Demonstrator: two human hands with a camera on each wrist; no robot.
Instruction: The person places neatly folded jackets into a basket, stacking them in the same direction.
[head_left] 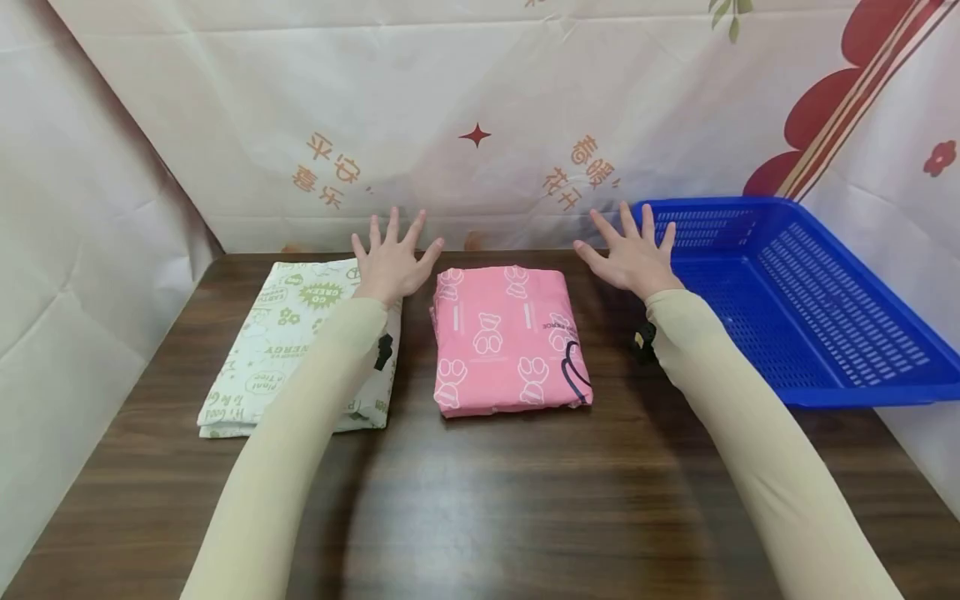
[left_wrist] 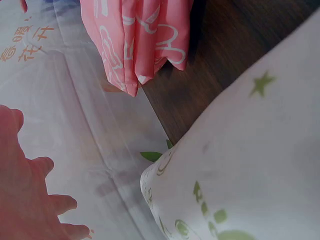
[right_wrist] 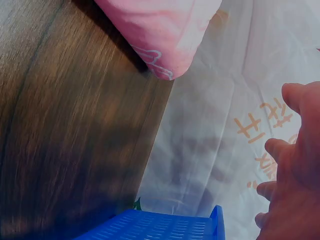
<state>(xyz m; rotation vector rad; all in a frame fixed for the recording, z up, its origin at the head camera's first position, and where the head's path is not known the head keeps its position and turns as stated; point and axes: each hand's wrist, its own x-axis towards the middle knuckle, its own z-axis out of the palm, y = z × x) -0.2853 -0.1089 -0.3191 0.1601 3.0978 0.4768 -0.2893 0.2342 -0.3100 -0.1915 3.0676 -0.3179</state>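
Observation:
My left hand [head_left: 392, 265] is spread with straight fingers over the far right corner of a folded white cloth with green print [head_left: 247, 358]; it holds nothing. In the left wrist view that hand [left_wrist: 27, 190] shows at the left edge, beside the white cloth [left_wrist: 250, 150]. My right hand [head_left: 636, 260], fingers also spread and holding nothing, is between a folded pink cloth with white bear outlines [head_left: 502, 342] and a blue plastic basket [head_left: 832, 317]. The right wrist view has the pink cloth [right_wrist: 165, 30] at the top and the basket [right_wrist: 165, 225] at the bottom.
Both cloths lie side by side on a dark wood-grain table [head_left: 465, 500]. A pale printed curtain [head_left: 465, 75] hangs behind the table's far edge, with more pale fabric along both sides. The perforated basket takes up the right back corner.

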